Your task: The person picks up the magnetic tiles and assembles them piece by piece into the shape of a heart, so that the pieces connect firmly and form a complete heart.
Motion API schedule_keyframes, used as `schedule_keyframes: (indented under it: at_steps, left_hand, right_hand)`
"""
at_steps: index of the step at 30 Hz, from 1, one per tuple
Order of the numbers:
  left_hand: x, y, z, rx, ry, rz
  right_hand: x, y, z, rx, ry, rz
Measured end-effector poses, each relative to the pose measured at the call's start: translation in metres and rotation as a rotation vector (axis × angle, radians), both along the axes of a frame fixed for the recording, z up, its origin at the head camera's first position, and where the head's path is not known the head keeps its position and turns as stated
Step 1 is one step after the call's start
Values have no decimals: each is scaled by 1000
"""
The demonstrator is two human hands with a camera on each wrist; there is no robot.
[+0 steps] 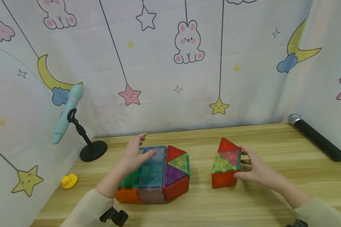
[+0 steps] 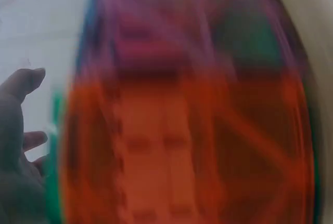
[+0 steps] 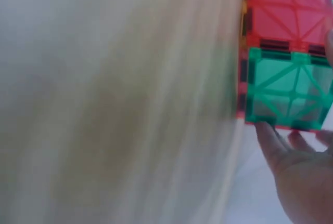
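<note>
In the head view, a larger build of see-through magnetic tiles (image 1: 152,175) stands left of centre, with blue, green, red, purple and orange faces. My left hand (image 1: 134,157) is over its left and back part, fingers spread and thumb out; whether it touches is unclear. Blurred orange tiles (image 2: 156,151) fill the left wrist view. To the right stands a smaller magnetic tile block (image 1: 224,165) in red and yellow-green. My right hand (image 1: 254,167) holds it at its right side, thumb near the front corner, fingers towards the back. The right wrist view shows its green tile (image 3: 289,91).
A turquoise microphone (image 1: 65,115) on a black stand (image 1: 93,151) is at the back left, above a yellow rubber duck (image 1: 69,181). A black microphone (image 1: 318,137) lies at the back right. A printed curtain (image 1: 159,69) hangs behind the wooden table (image 1: 199,208).
</note>
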State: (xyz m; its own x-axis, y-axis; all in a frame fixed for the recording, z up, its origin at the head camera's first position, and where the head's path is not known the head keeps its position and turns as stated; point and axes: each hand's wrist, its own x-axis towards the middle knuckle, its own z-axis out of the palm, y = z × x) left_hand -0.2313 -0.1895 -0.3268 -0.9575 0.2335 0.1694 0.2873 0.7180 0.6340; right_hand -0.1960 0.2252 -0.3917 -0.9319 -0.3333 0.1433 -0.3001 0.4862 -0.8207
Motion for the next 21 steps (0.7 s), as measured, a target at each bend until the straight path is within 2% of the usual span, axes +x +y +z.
schedule_keyframes:
  at_steps: [2, 4, 8, 10, 12, 21]
  left_hand:
    - [-12, -27, -10, -71, -30, 47]
    - [-20, -50, -19, -111, -106, 81]
    - [-24, -76, -30, -40, -289, 91]
    - [-25, -80, -33, 9, -330, 79]
    - [-26, -79, -34, 36, -338, 63]
    - [-24, -61, -32, 6, -330, 10]
  right_hand:
    - [-5, 2, 3, -24, -35, 8]
    - [-6, 1, 7, -18, -82, -6]
    - [-6, -10, 15, -27, -192, -37]
    - [-9, -17, 17, -39, -215, -48]
    - [-12, -20, 17, -50, -220, -56]
    - [-45, -18, 14, -43, -235, -5]
